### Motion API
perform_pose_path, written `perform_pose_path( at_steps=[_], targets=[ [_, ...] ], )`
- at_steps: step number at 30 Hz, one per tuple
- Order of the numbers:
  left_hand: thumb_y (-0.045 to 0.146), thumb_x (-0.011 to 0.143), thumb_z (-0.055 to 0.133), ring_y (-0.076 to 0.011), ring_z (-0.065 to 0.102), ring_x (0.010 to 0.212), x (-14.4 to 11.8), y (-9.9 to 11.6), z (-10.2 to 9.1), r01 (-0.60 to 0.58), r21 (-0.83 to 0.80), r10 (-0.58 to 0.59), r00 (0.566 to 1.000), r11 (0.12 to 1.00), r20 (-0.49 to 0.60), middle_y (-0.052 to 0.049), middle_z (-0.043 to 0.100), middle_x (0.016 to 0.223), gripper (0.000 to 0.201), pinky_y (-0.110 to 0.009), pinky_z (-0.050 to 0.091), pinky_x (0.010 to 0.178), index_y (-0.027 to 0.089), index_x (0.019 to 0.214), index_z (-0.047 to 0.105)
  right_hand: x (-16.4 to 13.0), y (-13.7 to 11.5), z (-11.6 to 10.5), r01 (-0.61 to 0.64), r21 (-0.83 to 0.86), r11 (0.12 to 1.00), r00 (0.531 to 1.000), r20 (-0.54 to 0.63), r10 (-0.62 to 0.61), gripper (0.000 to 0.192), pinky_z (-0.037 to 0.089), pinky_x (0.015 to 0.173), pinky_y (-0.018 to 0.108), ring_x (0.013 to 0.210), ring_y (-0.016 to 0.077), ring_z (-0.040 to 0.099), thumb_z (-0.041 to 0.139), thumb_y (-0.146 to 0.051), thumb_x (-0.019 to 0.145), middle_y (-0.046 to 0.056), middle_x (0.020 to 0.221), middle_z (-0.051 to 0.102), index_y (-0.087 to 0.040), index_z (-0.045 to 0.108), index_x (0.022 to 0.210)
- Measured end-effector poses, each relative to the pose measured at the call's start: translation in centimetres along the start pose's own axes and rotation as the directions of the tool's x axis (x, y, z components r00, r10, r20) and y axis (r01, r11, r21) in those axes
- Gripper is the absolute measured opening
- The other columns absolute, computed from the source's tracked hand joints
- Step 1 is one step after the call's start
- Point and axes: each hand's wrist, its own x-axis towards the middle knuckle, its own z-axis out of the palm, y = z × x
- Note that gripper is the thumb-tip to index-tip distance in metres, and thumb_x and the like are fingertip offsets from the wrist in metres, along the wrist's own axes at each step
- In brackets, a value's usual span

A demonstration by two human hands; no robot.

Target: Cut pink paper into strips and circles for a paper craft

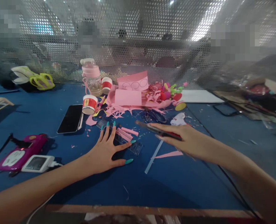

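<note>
My left hand lies with fingers spread at the middle of the blue table. Under and beside its fingers are several folded pink paper strips and a clear patterned plastic piece. To the right, my right hand is closed around a narrow dark tool with a reddish edge. Its brownish tip points left toward the strips; motion blurs it, so its kind is unclear. Below this hand lie a translucent glue stick and a pointed pink paper scrap.
Pink paper sheets and cuttings are heaped behind, beside paper cups and a water bottle. At left lie a phone, a purple case and a white device. A black cable crosses the right side.
</note>
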Motion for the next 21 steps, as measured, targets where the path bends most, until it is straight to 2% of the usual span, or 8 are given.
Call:
perform_pose_path(
  at_steps=[1,3,6,10,13,15,19,21],
  targets=[
    [0.059,0.079,0.046,-0.0498,0.011,0.13,-0.1,0.0,0.0,0.005,0.035,-0.004,1.0,0.999,-0.024,-0.009,0.011,0.149,0.054,-0.069,0.021,0.094,0.045,0.13,0.037,0.4,0.0,0.1,-0.053,-0.054,0.997,0.996,0.065,0.056,0.046,0.04,0.04,0.023,0.037,0.0115,0.052,0.051,-0.039,0.083,-0.003,0.072,0.072,-0.038,0.045,0.129],
    [0.052,0.081,0.049,-0.044,0.022,0.129,0.0,0.0,-0.2,0.035,0.098,-0.026,0.995,0.995,-0.093,-0.01,0.036,0.138,0.051,-0.066,0.023,0.095,0.041,0.13,0.039,1.6,0.0,0.6,-0.123,-0.158,0.98,0.992,0.018,0.128,0.049,0.042,0.043,0.025,0.04,0.0148,0.055,0.043,-0.041,0.087,-0.002,0.064,0.069,-0.035,0.036,0.135],
    [0.038,0.085,0.049,-0.0326,0.039,0.12,0.8,-0.2,-0.7,0.081,0.126,-0.052,0.973,0.989,-0.223,-0.008,0.057,0.116,0.047,-0.056,0.03,0.098,0.029,0.131,0.041,3.7,-0.3,2.0,-0.111,-0.327,0.938,0.99,-0.114,0.078,0.048,0.047,0.066,0.032,0.077,0.0235,0.064,0.045,-0.036,0.087,0.005,0.097,0.07,-0.031,0.04,0.134],
    [0.028,0.088,0.046,-0.0248,0.049,0.104,3.4,-0.7,-1.2,0.034,0.07,-0.014,0.963,0.997,-0.271,-0.011,0.056,0.106,0.041,-0.042,0.041,0.091,0.016,0.127,0.045,5.8,-0.3,4.5,-0.125,-0.433,0.892,0.992,-0.081,0.1,0.052,0.044,0.074,0.033,0.092,0.0258,0.061,0.046,-0.023,0.086,0.011,0.104,0.066,-0.027,0.035,0.137],
    [0.031,0.082,0.054,-0.0287,0.042,0.113,5.5,-0.8,-1.0,0.015,-0.004,-0.015,0.986,1.0,-0.168,-0.017,0.046,0.119,0.06,-0.045,0.039,0.092,0.01,0.134,0.03,6.4,0.2,6.2,-0.159,-0.522,0.838,0.985,-0.146,0.096,0.055,0.044,0.067,0.031,0.084,0.0247,0.062,0.042,-0.02,0.088,0.011,0.094,0.063,-0.028,0.027,0.14],
    [0.03,0.083,0.053,-0.0321,0.036,0.12,6.5,-1.0,-0.5,0.048,-0.055,-0.054,0.991,0.997,-0.118,-0.02,0.042,0.125,0.06,-0.049,0.037,0.092,0.01,0.133,0.028,6.4,0.7,6.8,-0.181,-0.557,0.81,0.978,-0.186,0.09,0.056,0.043,0.06,0.03,0.077,0.0244,0.062,0.04,-0.021,0.089,0.01,0.09,0.059,-0.032,0.022,0.141],
    [0.024,0.086,0.044,-0.0262,0.045,0.111,7.3,-1.7,0.6,0.054,-0.259,-0.072,0.995,0.964,-0.064,-0.016,0.048,0.118,0.041,-0.041,0.038,0.093,0.008,0.124,0.039,6.0,1.7,7.4,-0.182,-0.556,0.811,0.972,-0.225,0.064,0.054,0.04,0.054,0.03,0.065,0.0225,0.059,0.04,-0.025,0.089,0.01,0.085,0.054,-0.033,0.024,0.14],
    [0.027,0.087,0.042,-0.0222,0.049,0.103,7.5,-2.1,0.9,0.041,-0.354,-0.083,0.991,0.934,-0.104,-0.013,0.052,0.111,0.032,-0.037,0.04,0.09,0.011,0.116,0.047,5.9,2.0,7.5,-0.181,-0.531,0.828,0.964,-0.264,0.042,0.053,0.041,0.057,0.032,0.067,0.0232,0.056,0.043,-0.026,0.088,0.011,0.084,0.052,-0.031,0.029,0.139]
  ],
)
